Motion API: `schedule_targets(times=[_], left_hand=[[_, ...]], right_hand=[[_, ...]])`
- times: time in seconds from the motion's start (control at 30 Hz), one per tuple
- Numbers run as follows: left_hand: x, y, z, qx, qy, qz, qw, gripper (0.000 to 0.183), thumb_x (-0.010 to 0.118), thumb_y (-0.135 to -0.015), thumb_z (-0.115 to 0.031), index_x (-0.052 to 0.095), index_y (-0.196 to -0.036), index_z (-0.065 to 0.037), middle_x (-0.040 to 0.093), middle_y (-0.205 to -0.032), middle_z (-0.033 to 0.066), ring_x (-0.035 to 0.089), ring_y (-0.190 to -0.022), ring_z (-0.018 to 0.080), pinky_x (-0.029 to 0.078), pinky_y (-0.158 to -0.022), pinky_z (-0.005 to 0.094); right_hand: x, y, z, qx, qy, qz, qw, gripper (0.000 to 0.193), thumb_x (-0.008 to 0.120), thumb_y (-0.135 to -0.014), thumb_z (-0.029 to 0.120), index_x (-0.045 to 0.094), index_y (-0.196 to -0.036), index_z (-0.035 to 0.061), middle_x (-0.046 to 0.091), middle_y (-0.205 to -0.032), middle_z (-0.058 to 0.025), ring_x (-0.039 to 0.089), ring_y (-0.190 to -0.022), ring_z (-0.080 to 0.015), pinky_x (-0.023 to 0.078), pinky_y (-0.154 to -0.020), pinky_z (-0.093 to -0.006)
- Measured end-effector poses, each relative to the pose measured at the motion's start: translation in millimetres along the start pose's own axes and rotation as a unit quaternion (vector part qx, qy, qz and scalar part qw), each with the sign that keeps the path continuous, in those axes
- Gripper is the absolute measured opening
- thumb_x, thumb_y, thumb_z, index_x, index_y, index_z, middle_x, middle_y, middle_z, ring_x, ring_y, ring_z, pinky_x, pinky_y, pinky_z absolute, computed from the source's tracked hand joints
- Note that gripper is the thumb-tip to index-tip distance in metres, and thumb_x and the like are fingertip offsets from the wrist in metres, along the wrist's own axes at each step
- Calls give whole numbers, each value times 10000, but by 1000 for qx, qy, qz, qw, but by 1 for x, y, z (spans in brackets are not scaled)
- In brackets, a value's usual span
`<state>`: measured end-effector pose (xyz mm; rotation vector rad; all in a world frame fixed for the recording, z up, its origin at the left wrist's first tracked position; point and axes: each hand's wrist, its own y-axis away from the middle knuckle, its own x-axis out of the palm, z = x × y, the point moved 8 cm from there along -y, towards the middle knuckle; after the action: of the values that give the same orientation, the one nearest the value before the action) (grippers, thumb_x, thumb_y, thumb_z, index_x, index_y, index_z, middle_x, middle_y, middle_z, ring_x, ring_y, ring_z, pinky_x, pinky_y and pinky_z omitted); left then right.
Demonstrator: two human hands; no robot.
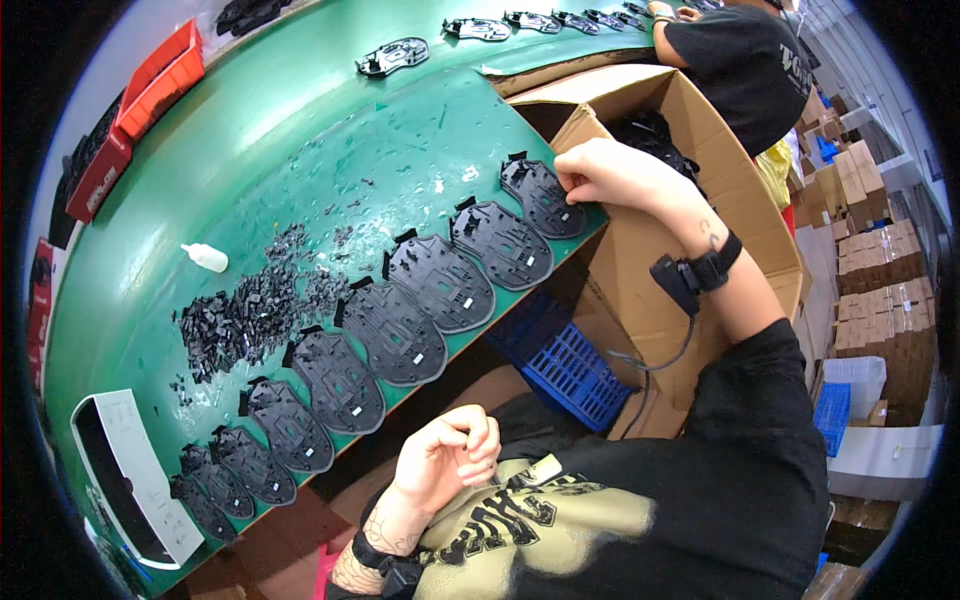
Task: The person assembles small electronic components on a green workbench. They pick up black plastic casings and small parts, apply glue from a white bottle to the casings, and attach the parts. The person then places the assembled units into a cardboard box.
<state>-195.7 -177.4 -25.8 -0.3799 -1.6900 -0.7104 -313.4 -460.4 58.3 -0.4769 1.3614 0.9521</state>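
Observation:
Several flat black plastic shells lie in a row along the near edge of the green table (300,150). My right hand (610,175) pinches the edge of the farthest shell (540,196) at the right end of that row. My left hand (450,455) is curled in a loose fist near my chest, below the table edge, and I cannot see anything in it. The nearest shell to it (338,380) sits in the middle of the row.
A heap of small black plastic bits (240,315) and a little white bottle (205,257) lie behind the row. An open cardboard box (690,120) stands to the right, a blue crate (560,360) below. A white tray (130,475) sits left. Another person's arm (735,55) works farther along.

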Motion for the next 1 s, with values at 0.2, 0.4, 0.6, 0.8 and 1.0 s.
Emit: schedule_targets(times=[0.2, 0.4, 0.6, 0.8, 1.0], left_hand=[[-7, 3, -2, 3, -10, -4, 1000, 179, 467, -839, -157, 415, -710, -45, 401, -663, 38, 349, -511, 100, 315, -445, 227], [-50, -20, -3, 29, -97, -2, 995, 163, 443, -848, -180, 451, -745, -53, 446, -672, 40, 433, -565, 100, 363, -532, 227], [-61, -24, 7, 30, -73, -34, 996, 147, 463, -868, -177, 472, -801, -47, 512, -775, 74, 504, -689, 166, 433, -642, 274], [-54, -29, 13, 12, -24, -46, 999, 151, 461, -878, -184, 474, -813, -48, 520, -806, 81, 514, -713, 177, 442, -663, 285], [-48, -28, 13, 15, -2, -47, 999, 155, 460, -889, -190, 475, -826, -49, 529, -836, 87, 523, -736, 188, 451, -683, 295]], right_hand=[[-18, 13, 24, 76, 136, -22, 988, 120, 679, -773, 129, 694, -863, 51, 672, -829, -132, 656, -811, -285, 509, -701, -373], [-49, 68, 328, -564, -536, -27, 628, 181, 596, -846, 172, 659, -970, 55, 655, -882, -111, 649, -776, -263, 527, -728, -351], [-26, 47, 418, -645, -583, 4, 494, 181, 613, -835, 167, 658, -963, 48, 653, -878, -108, 645, -756, -260, 526, -712, -346], [-24, 42, 426, -651, -603, -15, 461, 182, 631, -824, 162, 656, -956, 40, 652, -875, -104, 642, -737, -256, 524, -696, -341], [-15, 35, 436, -646, -612, 6, 456, 186, 649, -813, 158, 655, -950, 32, 650, -871, -100, 639, -717, -253, 523, -680, -335]])
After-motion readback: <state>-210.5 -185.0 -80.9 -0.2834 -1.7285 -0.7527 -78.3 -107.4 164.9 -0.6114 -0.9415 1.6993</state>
